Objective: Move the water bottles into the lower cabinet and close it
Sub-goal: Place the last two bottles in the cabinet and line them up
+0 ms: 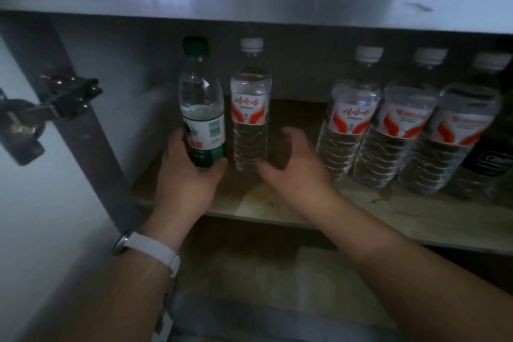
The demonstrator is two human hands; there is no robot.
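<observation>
Green-capped bottle [202,108] stands on the cabinet shelf [277,209], gripped low by the left hand [188,175]. Four red-labelled bottles [349,119] stand alongside. The right hand [299,164] hovers just beside the leftmost, fingers apart, holding nothing.

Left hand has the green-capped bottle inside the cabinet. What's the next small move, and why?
Probably settle the green-capped bottle onto the shelf and release it: the left hand grips its base, upright, close beside the nearest red-labelled bottle, and the right hand is open, holding nothing.
</observation>
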